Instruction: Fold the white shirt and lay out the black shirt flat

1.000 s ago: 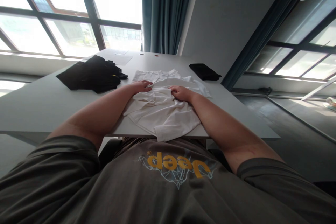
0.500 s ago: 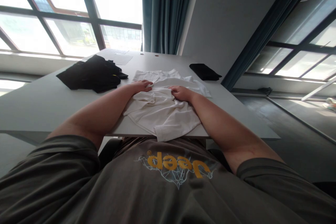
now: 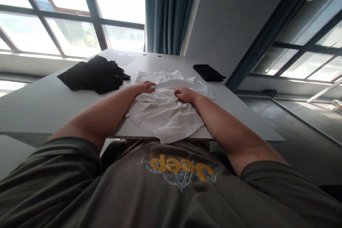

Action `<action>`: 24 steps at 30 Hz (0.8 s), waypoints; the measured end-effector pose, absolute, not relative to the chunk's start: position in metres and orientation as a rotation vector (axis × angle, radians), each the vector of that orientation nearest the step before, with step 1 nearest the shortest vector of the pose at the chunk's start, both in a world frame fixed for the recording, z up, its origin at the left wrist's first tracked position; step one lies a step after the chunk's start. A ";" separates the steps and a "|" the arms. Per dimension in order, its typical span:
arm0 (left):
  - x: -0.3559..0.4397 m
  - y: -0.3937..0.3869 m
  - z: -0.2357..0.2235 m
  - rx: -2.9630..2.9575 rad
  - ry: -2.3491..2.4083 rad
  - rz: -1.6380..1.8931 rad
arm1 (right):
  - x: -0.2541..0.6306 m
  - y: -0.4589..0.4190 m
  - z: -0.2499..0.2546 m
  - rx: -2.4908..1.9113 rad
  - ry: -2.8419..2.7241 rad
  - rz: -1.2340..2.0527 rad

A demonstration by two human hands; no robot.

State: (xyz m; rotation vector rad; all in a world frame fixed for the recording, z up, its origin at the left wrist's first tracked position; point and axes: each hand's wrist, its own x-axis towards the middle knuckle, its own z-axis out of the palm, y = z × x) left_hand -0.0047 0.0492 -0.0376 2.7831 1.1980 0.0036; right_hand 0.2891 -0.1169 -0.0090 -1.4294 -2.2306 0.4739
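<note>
A rumpled white shirt [image 3: 184,115] lies on the table in front of me, its lower part bunched in folds and one corner hanging just over the near edge. My left hand [image 3: 145,87] rests on its left side, fingers stretched across the cloth. On the other side, my right hand [image 3: 184,94] has its fingers bent into the fabric near the middle, closed on a fold. The far part of the shirt is spread flatter beyond both hands. Some cloth beneath the palms is hidden.
A heap of black clothing [image 3: 93,74] lies left on the white table [image 3: 34,110]. A folded black cloth [image 3: 208,73] is near the right edge. Paper sheets [image 3: 124,60] lie at the far side. Behind are windows and a blue curtain [image 3: 171,10].
</note>
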 end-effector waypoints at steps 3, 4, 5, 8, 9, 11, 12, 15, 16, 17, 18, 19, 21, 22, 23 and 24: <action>-0.004 0.048 -0.037 2.787 1.191 0.003 | 0.289 -0.116 -0.009 -1.421 -2.233 0.472; -0.004 0.047 -0.036 2.788 1.192 0.002 | 0.290 -0.116 -0.009 -1.420 -2.234 0.471; -0.004 0.047 -0.036 2.789 1.196 0.000 | 0.290 -0.116 -0.010 -1.419 -2.236 0.471; -0.004 0.047 -0.037 2.794 1.201 -0.001 | 0.292 -0.114 -0.011 -1.406 -2.237 0.468; -0.004 0.047 -0.037 2.795 1.202 -0.001 | 0.292 -0.114 -0.012 -1.402 -2.237 0.466; -0.004 0.048 -0.037 2.796 1.202 0.004 | 0.293 -0.113 -0.013 -1.394 -2.238 0.467; -0.004 0.048 -0.037 2.794 1.202 0.006 | 0.294 -0.113 -0.014 -1.393 -2.238 0.467; -0.004 0.048 -0.037 2.789 1.199 0.004 | 0.295 -0.112 -0.015 -1.393 -2.241 0.470; -0.004 0.048 -0.037 2.786 1.199 0.001 | 0.295 -0.111 -0.015 -1.396 -2.242 0.468; -0.004 0.048 -0.036 2.784 1.203 -0.002 | 0.295 -0.111 -0.015 -1.399 -2.245 0.467; -0.004 0.048 -0.036 2.780 1.208 -0.005 | 0.295 -0.111 -0.015 -1.402 -2.248 0.466; -0.003 0.047 -0.036 2.778 1.213 -0.006 | 0.295 -0.111 -0.015 -1.406 -2.249 0.464; -0.003 0.046 -0.035 2.776 1.212 0.000 | 0.295 -0.112 -0.014 -1.412 -2.244 0.464; -0.003 0.046 -0.034 2.775 1.206 0.004 | 0.294 -0.113 -0.013 -1.409 -2.242 0.464; -0.003 0.045 -0.034 2.774 1.200 0.006 | 0.294 -0.113 -0.013 -1.404 -2.242 0.466; -0.003 0.044 -0.034 2.774 1.195 0.008 | 0.293 -0.114 -0.012 -1.399 -2.243 0.468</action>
